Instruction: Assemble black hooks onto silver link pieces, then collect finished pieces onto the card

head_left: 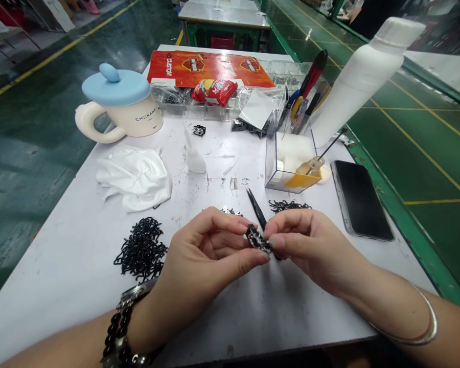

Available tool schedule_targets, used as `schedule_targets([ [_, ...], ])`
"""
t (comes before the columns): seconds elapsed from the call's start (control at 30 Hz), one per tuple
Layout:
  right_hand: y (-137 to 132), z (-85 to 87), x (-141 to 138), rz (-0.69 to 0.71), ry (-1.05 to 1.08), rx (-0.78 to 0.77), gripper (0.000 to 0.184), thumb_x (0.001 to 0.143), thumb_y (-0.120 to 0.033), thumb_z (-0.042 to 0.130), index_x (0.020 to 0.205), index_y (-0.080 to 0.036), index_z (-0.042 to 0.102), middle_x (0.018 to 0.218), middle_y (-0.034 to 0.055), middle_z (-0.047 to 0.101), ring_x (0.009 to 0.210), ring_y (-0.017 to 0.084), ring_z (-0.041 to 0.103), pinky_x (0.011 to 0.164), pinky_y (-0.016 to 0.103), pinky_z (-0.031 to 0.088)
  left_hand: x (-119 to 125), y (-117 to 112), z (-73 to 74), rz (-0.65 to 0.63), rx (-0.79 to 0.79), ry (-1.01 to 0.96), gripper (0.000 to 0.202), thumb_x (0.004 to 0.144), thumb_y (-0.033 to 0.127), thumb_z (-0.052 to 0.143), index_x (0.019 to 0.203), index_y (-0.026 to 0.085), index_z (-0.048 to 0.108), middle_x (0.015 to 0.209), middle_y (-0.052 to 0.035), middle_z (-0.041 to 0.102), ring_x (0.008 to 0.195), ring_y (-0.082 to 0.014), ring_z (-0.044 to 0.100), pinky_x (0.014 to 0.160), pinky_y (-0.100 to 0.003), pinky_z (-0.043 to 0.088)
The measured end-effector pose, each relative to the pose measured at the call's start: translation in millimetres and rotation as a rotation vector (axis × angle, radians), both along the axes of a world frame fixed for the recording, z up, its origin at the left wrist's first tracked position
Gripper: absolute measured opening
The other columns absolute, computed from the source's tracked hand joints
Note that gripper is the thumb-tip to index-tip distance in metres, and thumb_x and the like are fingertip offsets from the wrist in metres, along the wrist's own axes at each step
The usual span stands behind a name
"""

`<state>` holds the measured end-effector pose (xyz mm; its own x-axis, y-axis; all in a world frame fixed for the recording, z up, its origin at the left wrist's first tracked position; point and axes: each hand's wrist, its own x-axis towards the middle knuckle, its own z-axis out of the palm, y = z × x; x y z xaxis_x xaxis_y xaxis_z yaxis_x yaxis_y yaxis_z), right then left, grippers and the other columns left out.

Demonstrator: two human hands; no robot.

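Two bare hands work at lower centre; we go left to right. Upper left of the frame, a cream mug [138, 120] with a blue lid [115, 87] stands on the white table [61, 301]. Below it lies a crumpled white cloth [134, 178], then a heap of black wire-like pieces [141, 249] at left centre. The left hand [203, 250], with a beaded bracelet [115, 327] and a watch [132, 295] on the wrist, pinches a small black part [258, 239] at lower centre. The right hand [310, 248], silver bangle [414, 327] on its arm, closes on the same part from the other side, so we read both grips as together on it. Black tweezers [256, 207] run down behind the fingers; we cannot tell if either hand has them. Above the hands sit a small white glue bottle [194, 158] and a smaller heap of black pieces [290, 206]. Top centre: an orange printed card [210, 69], a red snack packet [214, 92], a clear tray [168, 105]. Right side: a clear acrylic holder [276, 171] with hand tools [306, 94], a tall white bottle [362, 71], and a black phone [360, 199] lying near the table edge.
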<state>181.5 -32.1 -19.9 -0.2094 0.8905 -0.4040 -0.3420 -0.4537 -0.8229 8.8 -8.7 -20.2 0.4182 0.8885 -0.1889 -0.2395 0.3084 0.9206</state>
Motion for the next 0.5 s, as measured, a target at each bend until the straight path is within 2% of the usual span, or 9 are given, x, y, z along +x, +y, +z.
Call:
schedule_targets([
  [0.1, -1.1, 0.2, -1.6, -0.017, -0.060, 0.071, 0.006, 0.067, -0.022, 0.075, 0.068, -0.019, 0.069, 0.060, -0.0021, 0.062, 0.053, 0.004, 0.051, 0.049, 0.014, 0.042, 0.0, 0.3, 0.1, 0.017, 0.009, 0.004, 0.025, 0.062, 0.003, 0.077, 0.073, 0.016, 0.057, 0.086, 0.0038, 0.069, 0.072, -0.0098, 0.069, 0.068, -0.014, 0.058],
  [0.17, -2.2, 1.7, -2.3, -0.020, -0.183, 0.168, 0.004, 0.069, -0.022, 0.072, 0.068, -0.019, 0.068, 0.059, -0.0015, 0.062, 0.052, 0.006, 0.051, 0.048, 0.017, 0.042, 0.4, 0.5, 0.3, 0.025, 0.015, 0.004, 0.024, 0.062, 0.004, 0.076, 0.073, 0.016, 0.058, 0.086, 0.0037, 0.069, 0.072, -0.0095, 0.069, 0.068, -0.013, 0.058],
  [0.3, -5.6, 6.0, -2.6, -0.082, -0.556, 0.526, 0.004, 0.072, -0.015, 0.065, 0.069, -0.017, 0.066, 0.061, 0.0000, 0.061, 0.056, 0.009, 0.052, 0.050, 0.022, 0.042, 0.9, 0.7, -0.3, 0.022, 0.032, -0.002, 0.024, 0.064, 0.004, 0.075, 0.074, 0.017, 0.058, 0.086, 0.0042, 0.069, 0.073, -0.0088, 0.069, 0.069, -0.013, 0.057],
  [0.4, -7.1, 7.6, -2.6, -0.110, -0.739, 0.826, 0.007, 0.072, -0.008, 0.062, 0.070, -0.015, 0.063, 0.058, 0.0008, 0.059, 0.055, 0.010, 0.052, 0.053, 0.026, 0.043, 0.3, 0.0, -1.5, 0.030, 0.056, 0.024, 0.025, 0.062, 0.005, 0.077, 0.074, 0.017, 0.059, 0.089, 0.0041, 0.069, 0.074, -0.0092, 0.069, 0.070, -0.014, 0.057],
  [0.5, -6.9, 7.9, -2.8, -0.139, -0.809, 0.964, 0.009, 0.072, -0.005, 0.059, 0.069, -0.013, 0.061, 0.055, 0.0016, 0.057, 0.053, 0.010, 0.049, 0.052, 0.028, 0.042, -0.5, -1.5, -2.1, 0.039, 0.082, 0.046, 0.026, 0.061, 0.006, 0.078, 0.074, 0.018, 0.059, 0.088, 0.0033, 0.069, 0.074, -0.0099, 0.069, 0.069, -0.015, 0.057],
])
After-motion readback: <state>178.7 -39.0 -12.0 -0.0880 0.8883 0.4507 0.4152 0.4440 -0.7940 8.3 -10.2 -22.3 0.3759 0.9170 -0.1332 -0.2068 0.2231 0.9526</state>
